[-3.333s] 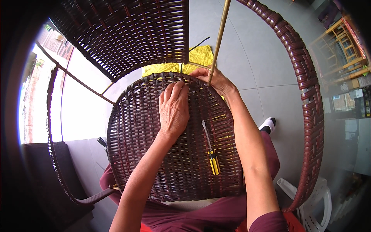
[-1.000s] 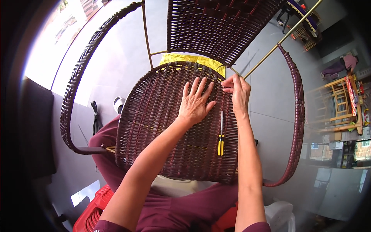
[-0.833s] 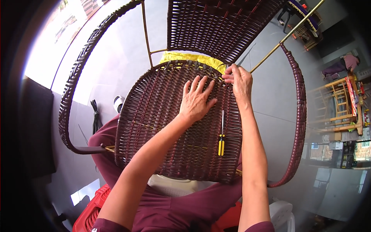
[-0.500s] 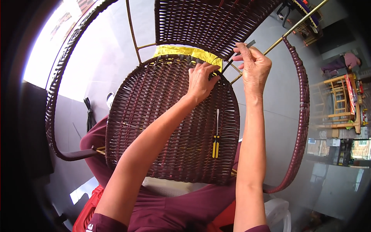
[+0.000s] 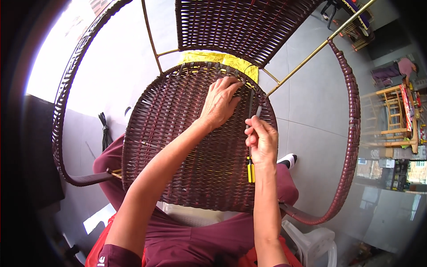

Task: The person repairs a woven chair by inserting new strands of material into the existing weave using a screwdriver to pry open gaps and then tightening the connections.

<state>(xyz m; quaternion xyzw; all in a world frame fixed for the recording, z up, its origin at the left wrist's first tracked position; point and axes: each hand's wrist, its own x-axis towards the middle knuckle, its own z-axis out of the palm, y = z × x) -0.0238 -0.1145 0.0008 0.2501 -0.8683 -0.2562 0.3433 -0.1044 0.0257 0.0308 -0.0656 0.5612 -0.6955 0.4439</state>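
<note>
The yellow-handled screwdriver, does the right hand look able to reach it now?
Probably yes: the screwdriver lies on the woven seat close to the right hand, its yellow handle uncovered. But that hand seems to pinch a dark strip and may need to release it first.

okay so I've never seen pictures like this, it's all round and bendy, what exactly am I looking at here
There's no machine here, just a person's two bare hands. Every picture comes from one wide fisheye camera worn on that person's head, looking down, so straight edges curve. In front is a chair's dark woven seat. The left hand touches it near the far edge. The right hand holds a dark strip. A screwdriver with a yellow-and-black handle lies on the seat, partly hidden by the right hand.
</note>
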